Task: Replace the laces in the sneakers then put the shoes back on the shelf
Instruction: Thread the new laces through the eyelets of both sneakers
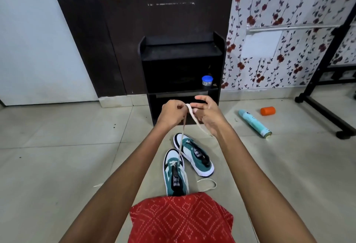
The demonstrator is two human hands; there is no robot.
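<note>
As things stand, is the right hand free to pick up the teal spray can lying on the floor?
Probably not yet. The right hand holds the lace with the left hand, so it must let go first. Nothing lies on the floor between it and the spray can.

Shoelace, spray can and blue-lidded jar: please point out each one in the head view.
shoelace (190, 110), head view, on the wide raised stretch at its top.
spray can (254, 123), head view, middle of its body.
blue-lidded jar (207, 79), head view, on the lid.

Sneakers (187, 163) teal-white-black; lace (194, 115) cream; shelf (182, 50) black; garment (181, 221) red, white diamonds; wallpaper (289, 11) red-flowered; cap (267, 111) orange.
</note>
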